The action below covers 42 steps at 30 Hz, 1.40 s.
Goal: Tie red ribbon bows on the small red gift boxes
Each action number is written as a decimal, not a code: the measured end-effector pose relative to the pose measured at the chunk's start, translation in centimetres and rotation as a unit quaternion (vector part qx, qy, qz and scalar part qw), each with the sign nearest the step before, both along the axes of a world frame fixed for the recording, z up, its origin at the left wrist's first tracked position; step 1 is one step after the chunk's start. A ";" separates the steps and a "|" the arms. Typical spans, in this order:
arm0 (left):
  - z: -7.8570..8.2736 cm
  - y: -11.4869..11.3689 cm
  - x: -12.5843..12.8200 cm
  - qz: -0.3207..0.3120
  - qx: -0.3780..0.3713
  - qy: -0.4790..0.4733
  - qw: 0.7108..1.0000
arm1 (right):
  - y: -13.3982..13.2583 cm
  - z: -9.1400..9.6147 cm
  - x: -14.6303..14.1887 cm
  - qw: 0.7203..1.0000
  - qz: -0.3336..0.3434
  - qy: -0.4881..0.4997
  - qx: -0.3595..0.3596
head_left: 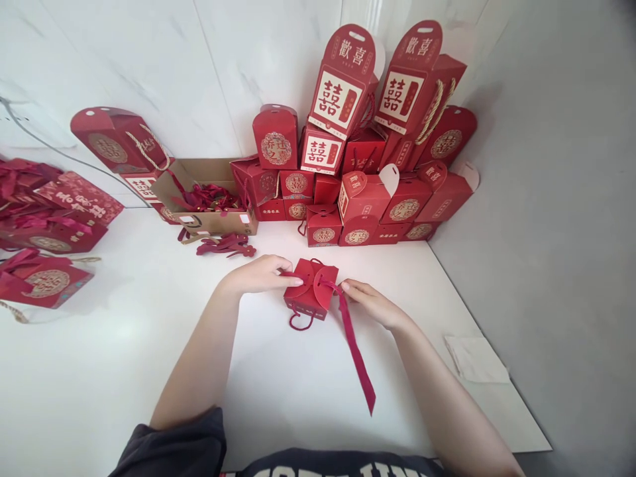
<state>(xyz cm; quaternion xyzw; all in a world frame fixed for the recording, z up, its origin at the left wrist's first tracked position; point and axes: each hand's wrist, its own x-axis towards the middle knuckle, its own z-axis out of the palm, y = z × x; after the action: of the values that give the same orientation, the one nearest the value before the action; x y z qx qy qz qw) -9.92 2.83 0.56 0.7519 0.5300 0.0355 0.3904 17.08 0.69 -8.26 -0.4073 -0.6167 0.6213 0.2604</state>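
A small red gift box (308, 306) with gold print on its front stands in the middle of the white table. Its rounded top flaps are folded in, and a dark red cord handle (301, 326) hangs at the front. A crimson ribbon (354, 341) runs through the slots in the lid, its long tail lying across the table toward me. At the box's left side, my left hand (268, 273) pinches the short ribbon end, thumb over the lid's edge. My right hand (370, 301) is closed at the right side, fingertips on the ribbon beside the lid.
Stacked red gift boxes (365, 205) line the wall behind. A cardboard carton (223, 223) holds crimson ribbons, with a ribbon bundle (226, 245) in front. More ribboned boxes (50, 285) stand at left. White tissue (477, 359) lies near the right edge, beside a grey wall.
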 end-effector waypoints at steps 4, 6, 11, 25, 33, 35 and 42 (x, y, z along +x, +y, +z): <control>1.2 -0.1 -0.8 0.011 -0.029 -0.032 0.999 | -0.1 0.6 0.5 0.999 -0.004 0.029 -0.019; 1.6 -0.1 -1.5 0.017 -0.035 -0.045 0.998 | -0.1 0.7 0.7 0.999 0.005 0.035 -0.008; 1.5 0.1 -3.3 0.063 -0.047 -0.039 0.996 | -0.2 0.2 0.2 0.998 0.039 0.048 0.000; 3.2 -1.2 -5.2 0.114 -0.030 -0.012 0.993 | 1.1 2.3 3.4 0.992 -0.083 -0.019 0.093; 5.1 -2.3 -4.8 0.001 0.002 -0.089 0.996 | 1.1 6.2 6.1 0.960 -0.199 -0.081 0.179; 5.3 -2.5 -4.2 -0.024 -0.008 -0.122 0.992 | 1.0 7.2 6.0 0.946 -0.239 -0.074 0.208; 4.7 -2.7 -1.2 -0.076 -0.003 -0.337 0.938 | 0.6 9.8 3.8 0.953 -0.225 0.059 0.194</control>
<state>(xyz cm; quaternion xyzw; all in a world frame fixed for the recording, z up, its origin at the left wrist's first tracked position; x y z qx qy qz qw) -11.10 0.08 5.26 0.7324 0.3091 0.2555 0.5502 20.87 1.33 1.55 -0.4400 -0.6015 0.4373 0.5034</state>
